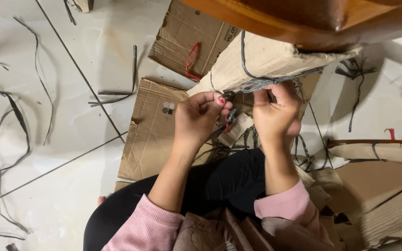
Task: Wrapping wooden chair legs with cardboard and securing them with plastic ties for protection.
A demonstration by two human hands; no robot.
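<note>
Head view: both hands, left hand (200,117) and right hand (275,111), pinch the grey strap (261,83) (at twelve o'clock) binding the cardboard bundle (261,58); a slack grip could let it slip loose.

Flattened cardboard sheet (152,128) at centre, another with a red loop (192,60) at 12. Loose dark strips (12,135) on white tile floor (70,186) at 9. Wooden furniture piece (312,18) at 1.

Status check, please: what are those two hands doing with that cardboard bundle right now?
Left hand and right hand both pinch the grey strap at its knot. Strap wraps the cardboard bundle. Nothing in the way.
</note>
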